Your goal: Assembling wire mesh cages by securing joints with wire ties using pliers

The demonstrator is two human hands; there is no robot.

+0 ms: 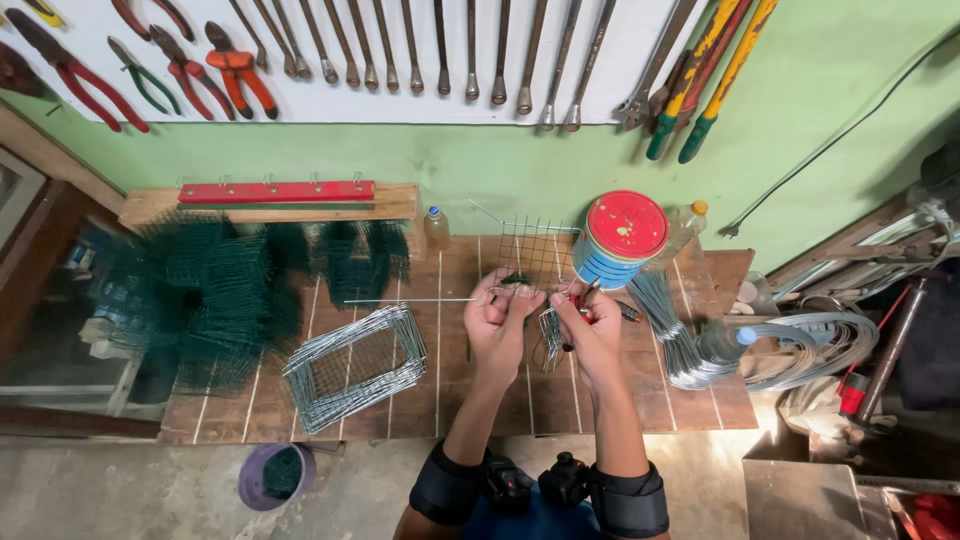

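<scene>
My left hand [494, 315] grips a silver wire mesh panel [535, 250] that stands tilted over the wooden workbench [600, 400]. A long straight wire [405, 299] sticks out to the left from this hand. My right hand [590, 325] holds red-handled pliers [583, 303] against the panel's lower edge, next to a small bent mesh piece [550, 335]. Both hands are close together at the bench's middle.
A stack of silver mesh frames [355, 365] lies at front left, dark green mesh piles [215, 295] further left. A red-lidded blue can [620, 240], cut wire bundles [680, 335], wire coils [810, 345] sit right. Tools hang on the wall [420, 50]. A purple bucket [272, 476] is below.
</scene>
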